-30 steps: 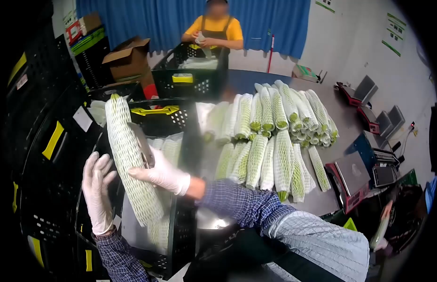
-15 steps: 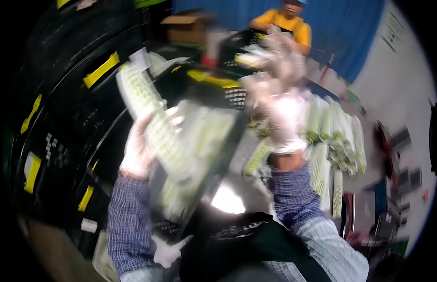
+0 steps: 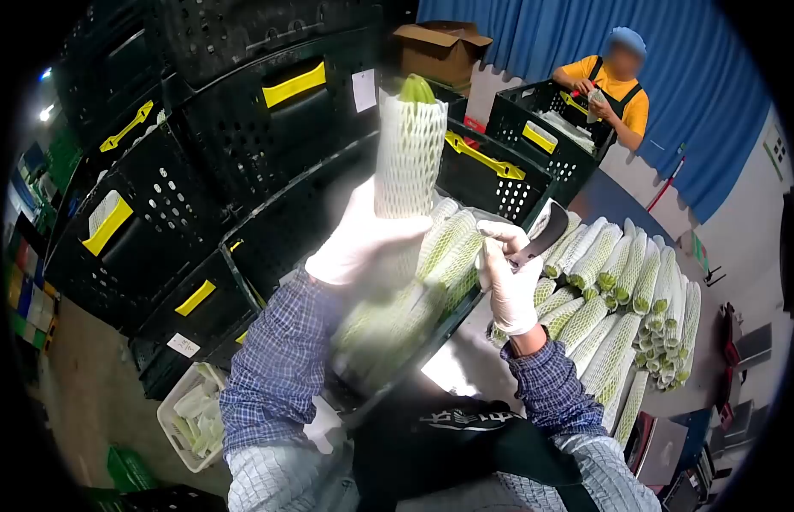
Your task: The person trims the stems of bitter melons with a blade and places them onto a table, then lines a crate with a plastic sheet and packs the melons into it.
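My left hand (image 3: 363, 235), in a white glove, grips a green vegetable (image 3: 410, 158) in a white foam net, held upright with its green end on top. My right hand (image 3: 510, 286), also gloved, is closed on a small knife (image 3: 546, 235) with a dark curved blade. Between and below my hands, a dark crate (image 3: 414, 375) holds netted vegetables (image 3: 452, 247), partly blurred. To the right of my right hand lies a large pile of netted vegetables (image 3: 649, 277).
Dark crates with yellow handles (image 3: 294, 84) are stacked at the left. A white basket (image 3: 171, 418) stands low at the left. Behind are a cardboard box (image 3: 440, 55) and a co-worker in yellow (image 3: 632, 102) at another crate (image 3: 499, 119). A blue curtain (image 3: 542, 34) hangs behind.
The view has shifted. The netted vegetable in my left hand has gone from tilted to upright. My right hand has come down and nearer to my left, and the knife now shows clearly.
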The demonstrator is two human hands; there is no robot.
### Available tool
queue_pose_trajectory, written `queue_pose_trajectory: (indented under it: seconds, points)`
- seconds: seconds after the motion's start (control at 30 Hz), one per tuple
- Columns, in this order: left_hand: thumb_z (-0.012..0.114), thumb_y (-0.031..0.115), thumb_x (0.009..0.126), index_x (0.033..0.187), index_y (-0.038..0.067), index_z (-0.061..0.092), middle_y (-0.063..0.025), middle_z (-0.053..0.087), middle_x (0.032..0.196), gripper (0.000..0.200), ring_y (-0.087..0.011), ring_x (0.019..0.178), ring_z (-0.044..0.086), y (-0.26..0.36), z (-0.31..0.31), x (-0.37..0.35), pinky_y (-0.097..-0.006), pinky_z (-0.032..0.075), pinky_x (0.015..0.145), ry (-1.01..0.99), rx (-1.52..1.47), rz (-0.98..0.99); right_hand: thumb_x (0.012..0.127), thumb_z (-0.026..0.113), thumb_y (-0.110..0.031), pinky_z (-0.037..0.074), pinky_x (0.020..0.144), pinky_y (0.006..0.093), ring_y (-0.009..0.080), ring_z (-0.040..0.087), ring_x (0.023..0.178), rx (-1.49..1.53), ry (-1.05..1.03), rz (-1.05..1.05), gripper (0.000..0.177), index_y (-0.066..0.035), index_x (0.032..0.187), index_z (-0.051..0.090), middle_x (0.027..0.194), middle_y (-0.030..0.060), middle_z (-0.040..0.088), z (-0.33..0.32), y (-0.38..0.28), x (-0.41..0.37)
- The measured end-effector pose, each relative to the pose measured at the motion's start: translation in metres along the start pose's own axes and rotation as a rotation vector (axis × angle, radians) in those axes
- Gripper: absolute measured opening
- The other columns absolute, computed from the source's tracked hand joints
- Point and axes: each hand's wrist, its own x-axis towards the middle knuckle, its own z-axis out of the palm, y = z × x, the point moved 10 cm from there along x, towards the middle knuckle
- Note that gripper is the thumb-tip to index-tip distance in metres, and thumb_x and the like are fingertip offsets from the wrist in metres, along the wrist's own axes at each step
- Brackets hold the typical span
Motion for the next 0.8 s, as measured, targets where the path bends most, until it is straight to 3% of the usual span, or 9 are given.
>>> queue_pose_trajectory:
  seconds: [0.1, 0.17, 0.27, 0.37, 0.47, 0.5, 0.63, 0.67, 0.8]
  points:
    - [0.085, 0.012, 0.073, 0.124, 0.004, 0.056, -0.005, 0.067, 0.109, 0.059, -0.0152, 0.1, 0.066, 0.007, 0.008, -0.001, -0.0331, 0.053, 0.093, -0.009, 0.051, 0.033, 0.101, 0.057, -0.013, 0.028, 0.044, 0.0196, 0.0015, 0.037, 0.047, 0.02, -0.06, 0.064, 0.018, -0.002, 0.113, 0.065, 0.063, -0.0054, 0.049, 0.002, 0.002, 0.011]
    - [0.088, 0.016, 0.069, 0.133, 0.005, 0.053, -0.0043, 0.065, 0.12, 0.074, -0.0146, 0.111, 0.061, 0.014, 0.016, -0.003, -0.033, 0.048, 0.1, 0.004, 0.1, 0.057, 0.101, 0.055, -0.011, 0.027, 0.043, 0.02, 0.0014, 0.036, 0.046, -0.021, -0.03, -0.076, 0.017, -0.002, 0.112, 0.065, 0.062, -0.0061, 0.048, -0.001, -0.026, 0.027]
    - [0.089, 0.016, 0.067, 0.14, 0.004, 0.049, -0.0057, 0.062, 0.129, 0.084, -0.0152, 0.117, 0.058, 0.006, 0.014, 0.002, -0.0331, 0.044, 0.105, -0.021, 0.225, 0.058, 0.096, 0.061, -0.002, 0.045, 0.066, 0.0193, 0.0021, 0.052, 0.072, 0.0, -0.011, -0.14, 0.035, -0.002, 0.131, 0.061, 0.094, -0.0022, 0.063, -0.003, -0.068, 0.038]
    - [0.089, 0.015, 0.067, 0.141, 0.004, 0.049, -0.0059, 0.061, 0.13, 0.084, -0.0147, 0.118, 0.058, 0.0, 0.016, 0.003, -0.0331, 0.044, 0.105, -0.013, 0.229, 0.036, 0.088, 0.068, 0.002, 0.051, 0.074, 0.0223, 0.0024, 0.059, 0.083, -0.167, -0.114, -0.371, 0.057, -0.005, 0.142, 0.053, 0.106, 0.0022, 0.069, 0.008, -0.087, 0.044]
    - [0.083, 0.007, 0.073, 0.137, 0.002, 0.051, -0.0077, 0.062, 0.127, 0.071, -0.0157, 0.117, 0.059, 0.005, 0.022, 0.001, -0.0339, 0.046, 0.104, -0.069, 0.274, 0.116, 0.083, 0.075, -0.001, 0.051, 0.062, 0.0229, 0.0052, 0.061, 0.068, -0.426, -0.083, -0.509, 0.056, -0.005, 0.137, 0.059, 0.087, 0.0029, 0.07, 0.02, -0.102, 0.035]
    - [0.081, 0.003, 0.076, 0.135, 0.001, 0.052, -0.0083, 0.063, 0.126, 0.065, -0.0161, 0.116, 0.06, 0.003, 0.021, 0.002, -0.0338, 0.047, 0.103, -0.084, 0.317, 0.152, 0.084, 0.073, 0.002, 0.043, 0.057, 0.0167, 0.0013, 0.05, 0.059, -0.48, 0.0, -0.589, 0.05, -0.003, 0.132, 0.061, 0.076, -0.0028, 0.062, 0.019, -0.106, 0.029]
    - [0.081, 0.006, 0.076, 0.133, 0.002, 0.053, -0.0088, 0.063, 0.125, 0.064, -0.0155, 0.114, 0.06, 0.019, 0.05, -0.002, -0.0332, 0.048, 0.101, -0.082, 0.215, 0.013, 0.084, 0.072, 0.001, 0.043, 0.052, 0.0189, 0.0036, 0.055, 0.057, -0.586, 0.014, -0.802, 0.029, -0.002, 0.113, 0.069, 0.078, 0.0004, 0.069, 0.025, -0.113, 0.016]
    - [0.083, 0.011, 0.075, 0.133, 0.001, 0.053, -0.0082, 0.062, 0.125, 0.066, -0.0162, 0.114, 0.06, 0.003, 0.039, 0.0, -0.0333, 0.048, 0.101, -0.103, 0.204, -0.037, 0.076, 0.076, -0.007, 0.048, 0.05, 0.0303, 0.0208, 0.063, 0.055, -0.653, 0.014, -0.82, 0.025, -0.01, 0.099, 0.069, 0.075, 0.0053, 0.067, 0.028, -0.122, 0.011]
    - [0.086, 0.013, 0.074, 0.135, 0.001, 0.052, -0.0086, 0.065, 0.124, 0.071, -0.0167, 0.112, 0.063, -0.011, 0.032, 0.003, -0.0335, 0.052, 0.098, -0.179, 0.035, -0.025, 0.074, 0.07, -0.011, 0.044, 0.048, 0.0308, 0.0156, 0.055, 0.051, -0.808, -0.222, -0.919, 0.016, -0.014, 0.089, 0.065, 0.062, -0.0009, 0.053, 0.059, -0.124, -0.017]
